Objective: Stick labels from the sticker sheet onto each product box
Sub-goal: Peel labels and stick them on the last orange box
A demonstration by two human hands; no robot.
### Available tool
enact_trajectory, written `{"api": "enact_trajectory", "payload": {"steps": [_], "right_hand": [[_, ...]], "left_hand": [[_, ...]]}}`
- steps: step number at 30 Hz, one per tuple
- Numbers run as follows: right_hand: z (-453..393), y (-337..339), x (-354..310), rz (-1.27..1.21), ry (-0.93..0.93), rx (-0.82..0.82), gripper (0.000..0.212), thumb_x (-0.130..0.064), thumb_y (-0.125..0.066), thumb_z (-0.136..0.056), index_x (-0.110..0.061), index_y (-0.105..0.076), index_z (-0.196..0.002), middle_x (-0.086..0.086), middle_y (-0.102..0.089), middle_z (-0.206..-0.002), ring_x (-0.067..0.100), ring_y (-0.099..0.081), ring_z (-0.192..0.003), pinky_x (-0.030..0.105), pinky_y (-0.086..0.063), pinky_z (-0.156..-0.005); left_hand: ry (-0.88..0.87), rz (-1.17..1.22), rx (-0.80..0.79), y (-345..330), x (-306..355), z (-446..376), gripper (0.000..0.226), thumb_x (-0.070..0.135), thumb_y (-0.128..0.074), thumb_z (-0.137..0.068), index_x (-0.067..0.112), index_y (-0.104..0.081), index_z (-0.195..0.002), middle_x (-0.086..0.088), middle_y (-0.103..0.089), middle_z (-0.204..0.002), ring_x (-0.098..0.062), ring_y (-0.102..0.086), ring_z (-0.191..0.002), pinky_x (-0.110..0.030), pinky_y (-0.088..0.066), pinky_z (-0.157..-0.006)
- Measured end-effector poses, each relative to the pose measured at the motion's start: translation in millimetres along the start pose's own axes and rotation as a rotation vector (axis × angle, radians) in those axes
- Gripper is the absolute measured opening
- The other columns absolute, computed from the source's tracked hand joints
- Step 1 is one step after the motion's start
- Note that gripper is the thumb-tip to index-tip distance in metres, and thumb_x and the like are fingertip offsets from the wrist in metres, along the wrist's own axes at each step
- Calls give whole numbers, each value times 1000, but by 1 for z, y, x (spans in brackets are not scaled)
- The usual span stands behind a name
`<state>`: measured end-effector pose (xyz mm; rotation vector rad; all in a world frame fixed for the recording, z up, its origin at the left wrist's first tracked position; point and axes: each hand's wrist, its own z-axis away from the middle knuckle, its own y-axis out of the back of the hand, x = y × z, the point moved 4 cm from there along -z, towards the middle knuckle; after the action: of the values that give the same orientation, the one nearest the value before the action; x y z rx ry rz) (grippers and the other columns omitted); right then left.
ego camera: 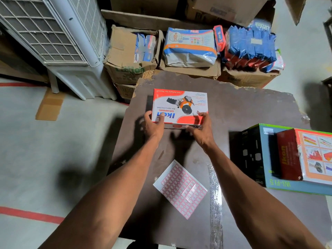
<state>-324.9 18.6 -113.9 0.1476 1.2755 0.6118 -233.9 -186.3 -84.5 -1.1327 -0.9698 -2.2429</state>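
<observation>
Hands first: my left hand (154, 123) grips the near-left corner of the tape box (179, 107), thumb laid across its printed top and fingers curled under the edge. My right hand (201, 129) clamps the near-right corner the same way — thumb on top, fingers wrapped along the near side. I see a small red-bordered label (198, 112) on the box top just beside the right thumb; I cannot tell whether it is stuck down flat.

From the table's middle, the tape box sits at twelve o'clock on the dark table (251, 112), its print turned upside down to me. The sticker sheet (180, 189) lies flat at six o'clock, well apart from the box, turned like a diamond, with rows of red-bordered labels on it.

At three o'clock a blue-and-black carton (251, 155) rests on the table edge, and a second red box (305, 155) lies on top of it — a white tag (268, 131) shows on the carton's top near its far corner.

Beyond the table at twelve o'clock stand cardboard cartons (125, 56) holding packets.
</observation>
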Motion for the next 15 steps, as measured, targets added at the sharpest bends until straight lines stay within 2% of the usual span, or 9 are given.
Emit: {"api": "enact_trajectory", "payload": {"steps": [2, 4, 6, 8, 10, 11, 13, 14, 15], "right_hand": [[14, 5, -9, -25, -8, 9, 69, -41, -84, -63, -61, -37, -109, -3, -60, -126, 25, -69, -106, 55, -60, -87], [34, 10, -24, -51, -27, 24, 67, -37, -81, -67, -53, -38, -115, -1, -61, -127, 20, -69, -109, 49, -61, -91], [50, 13, -29, -85, -37, 28, 65, -26, -81, -75, -37, -40, -124, 4, -64, -129, 17, -69, -111, 40, -59, -94], [65, 13, -26, -108, -59, 18, 60, -19, -79, -80, -29, -43, -126, 6, -64, -131, 17, -67, -114, 33, -57, -95], [81, 14, -21, -150, -91, 27, 56, -24, -78, -80, -28, -45, -126, 5, -64, -131, 19, -66, -115, 37, -56, -97], [90, 14, -20, -188, -104, 31, 54, -25, -77, -82, -28, -46, -126, 5, -64, -131, 20, -66, -115, 39, -56, -99], [109, 17, -23, -250, -137, 54, 45, -25, -76, -90, -26, -49, -126, 1, -62, -133, 14, -62, -112, 32, -53, -96], [117, 18, -25, -269, -162, 77, 40, -25, -74, -94, -23, -51, -127, -1, -59, -132, 7, -59, -107, 24, -49, -91], [125, 19, -26, -291, -183, 101, 36, -25, -72, -95, -20, -53, -125, 0, -57, -131, 3, -56, -105, 20, -45, -88]], "left_hand": [[-7, 26, 31, 5, 0, 6, 44, 38, -71, -92, 15, -55, -126, -13, -55, -130, -16, -50, -94, -14, -35, -67], [-35, 70, 63, 10, 4, 13, 42, 35, -75, -89, 12, -56, -119, -12, -53, -122, -17, -54, -90, -10, -40, -59], [-64, 117, 94, 17, 9, 20, 46, 30, -80, -85, 8, -56, -117, -9, -54, -115, -9, -56, -84, -8, -46, -64], [-67, 155, 87, 24, 14, 25, 58, 31, -84, -81, 9, -55, -126, -4, -55, -117, -3, -57, -84, -7, -47, -73], [-61, 158, 27, 29, 15, 29, 70, 39, -86, -77, 14, -55, -135, 2, -63, -121, -11, -64, -98, -23, -51, -93], [-88, 152, -4, 32, 16, 31, 66, 42, -85, -74, 18, -60, -130, 4, -70, -119, -12, -67, -100, -30, -53, -96], [-165, 148, -33, 39, 19, 42, 45, 41, -85, -73, 22, -68, -110, 7, -76, -103, -11, -72, -90, -37, -58, -88], [-195, 149, -31, 44, 21, 50, 41, 37, -86, -73, 22, -67, -107, 8, -76, -101, -8, -71, -86, -33, -59, -86], [-218, 144, -28, 48, 23, 57, 40, 31, -87, -74, 23, -65, -107, 8, -75, -101, -5, -69, -84, -23, -57, -82]]}}
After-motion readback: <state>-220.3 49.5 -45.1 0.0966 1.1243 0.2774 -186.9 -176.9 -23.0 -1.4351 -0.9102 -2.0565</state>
